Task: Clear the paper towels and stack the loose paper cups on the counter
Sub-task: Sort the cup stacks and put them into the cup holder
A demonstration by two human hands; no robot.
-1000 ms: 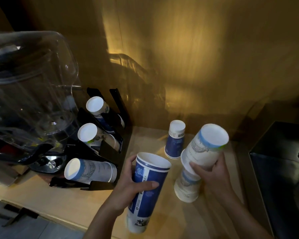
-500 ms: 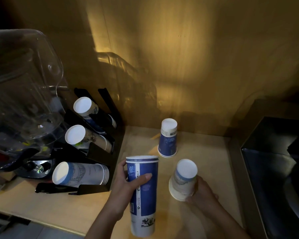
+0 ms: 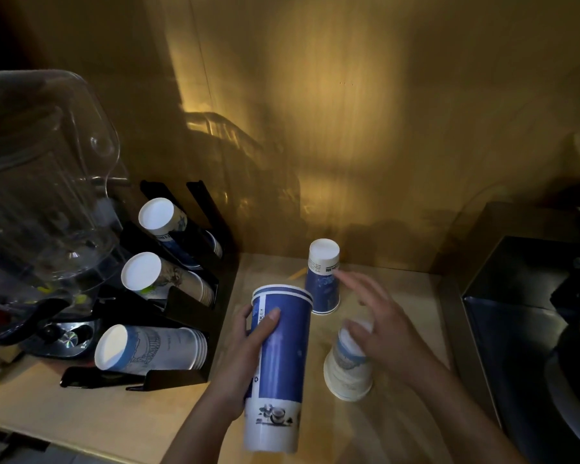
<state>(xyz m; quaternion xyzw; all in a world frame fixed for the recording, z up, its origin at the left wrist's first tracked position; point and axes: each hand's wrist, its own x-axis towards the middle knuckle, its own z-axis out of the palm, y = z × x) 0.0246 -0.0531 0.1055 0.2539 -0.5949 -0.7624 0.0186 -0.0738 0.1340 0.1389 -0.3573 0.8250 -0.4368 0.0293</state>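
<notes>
My left hand (image 3: 248, 360) is wrapped around a tall stack of blue paper cups (image 3: 280, 366), held mouth-up over the wooden counter (image 3: 121, 413). A short stack of white-and-blue cups (image 3: 347, 370) stands upside down on the counter to its right. My right hand (image 3: 382, 326) hovers just above and behind that stack with fingers spread, holding nothing. Farther back, a single blue cup (image 3: 322, 279) stands upside down near the wall. No paper towels are visible.
A black tiered cup rack (image 3: 181, 376) at left holds three lying stacks of cups. A clear blender jar (image 3: 37, 202) stands at far left. A dark sink or appliance (image 3: 529, 323) fills the right. The wooden wall is close behind.
My right hand has let go of the white-and-blue stack, which now stands on the counter, and lifted with fingers spread toward the blue cup. The left hand keeps its blue stack.
</notes>
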